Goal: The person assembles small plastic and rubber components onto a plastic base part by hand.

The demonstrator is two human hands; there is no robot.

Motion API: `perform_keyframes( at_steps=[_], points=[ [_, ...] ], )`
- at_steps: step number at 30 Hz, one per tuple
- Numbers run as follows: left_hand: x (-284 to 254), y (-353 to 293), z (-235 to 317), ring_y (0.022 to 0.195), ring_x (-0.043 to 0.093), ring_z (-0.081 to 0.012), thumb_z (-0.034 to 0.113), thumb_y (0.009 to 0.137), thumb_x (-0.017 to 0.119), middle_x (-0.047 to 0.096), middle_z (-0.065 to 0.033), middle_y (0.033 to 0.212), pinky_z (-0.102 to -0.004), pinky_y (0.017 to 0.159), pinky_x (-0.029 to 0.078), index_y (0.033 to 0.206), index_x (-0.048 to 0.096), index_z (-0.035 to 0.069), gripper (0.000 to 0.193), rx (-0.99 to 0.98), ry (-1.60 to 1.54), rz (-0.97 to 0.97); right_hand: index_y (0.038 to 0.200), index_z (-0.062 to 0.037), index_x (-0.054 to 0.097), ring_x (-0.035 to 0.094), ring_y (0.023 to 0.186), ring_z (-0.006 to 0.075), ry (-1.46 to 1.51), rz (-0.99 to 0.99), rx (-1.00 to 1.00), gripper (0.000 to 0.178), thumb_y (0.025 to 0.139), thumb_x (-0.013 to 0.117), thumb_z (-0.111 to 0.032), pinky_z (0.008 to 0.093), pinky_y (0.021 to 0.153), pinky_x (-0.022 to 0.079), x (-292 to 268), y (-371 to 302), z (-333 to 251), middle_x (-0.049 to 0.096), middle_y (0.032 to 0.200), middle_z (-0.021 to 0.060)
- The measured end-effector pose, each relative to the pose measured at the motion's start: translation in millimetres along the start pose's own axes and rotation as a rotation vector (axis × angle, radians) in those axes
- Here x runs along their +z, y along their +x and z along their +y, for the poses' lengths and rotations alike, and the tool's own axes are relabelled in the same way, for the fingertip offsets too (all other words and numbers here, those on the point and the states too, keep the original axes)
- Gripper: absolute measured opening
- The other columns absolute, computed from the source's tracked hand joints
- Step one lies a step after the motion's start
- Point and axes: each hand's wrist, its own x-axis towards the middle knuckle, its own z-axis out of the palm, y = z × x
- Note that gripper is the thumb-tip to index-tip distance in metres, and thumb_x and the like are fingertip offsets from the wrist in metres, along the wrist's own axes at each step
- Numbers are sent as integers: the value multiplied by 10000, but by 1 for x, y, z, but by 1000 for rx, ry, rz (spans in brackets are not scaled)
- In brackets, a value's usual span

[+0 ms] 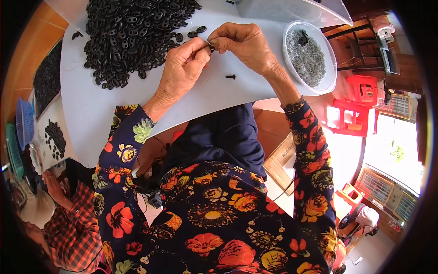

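Observation:
My left hand is closed, its thumb and forefinger pinching a small black plastic piece. Against that piece, the fingertips of my right hand are pressed together; whether they hold something tiny of their own is hidden. To the left of my hands lies a big heap of small black oval pieces with two holes, and a few of them lie loose beside my left knuckles. A little black T-shaped piece rests on the white table below my right hand.
At right stands a clear round tub of tiny silvery coil-like bits. A translucent bin is at the far edge. On the left are a tray of black pieces, a blue basket and a person in checked sleeves. Red stools stand further right.

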Motion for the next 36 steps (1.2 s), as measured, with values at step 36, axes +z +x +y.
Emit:
perform_keyframes(
  at_steps=[36],
  points=[
    [1,2,-1,597,439,-24,75,861,550,497,39,621,-200,534,364,749,524,19,128,-20,-138,67,889,12,633,547,666,72,-58,89,1,197,936,593,-175,226,636,477,12,-8,-2,621,735,17]
  ],
)
